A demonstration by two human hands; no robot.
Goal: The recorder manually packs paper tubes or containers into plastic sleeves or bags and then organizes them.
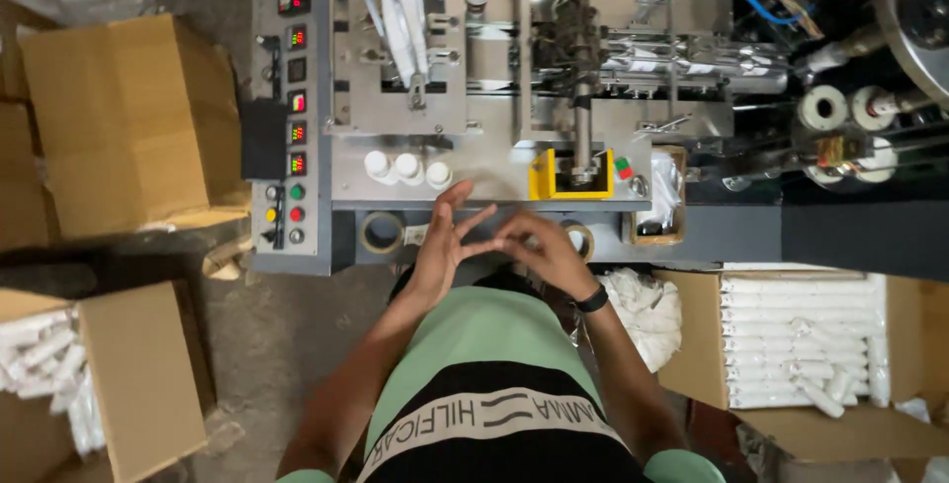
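Left hand (442, 238) & right hand (539, 246): empty, fingers spread, tips touching each other, at near edge of packing machine (494, 157). Three white bottles (406, 168) just far-left; tape roll (382, 233) left; carton of white tubes (791, 340) near right.

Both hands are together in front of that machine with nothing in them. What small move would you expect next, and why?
Probably a short reach forward with the left hand to the three small white bottles on the machine's metal shelf. Both it and the right hand look empty, fingertips touching, and the bottles stand nearest them.
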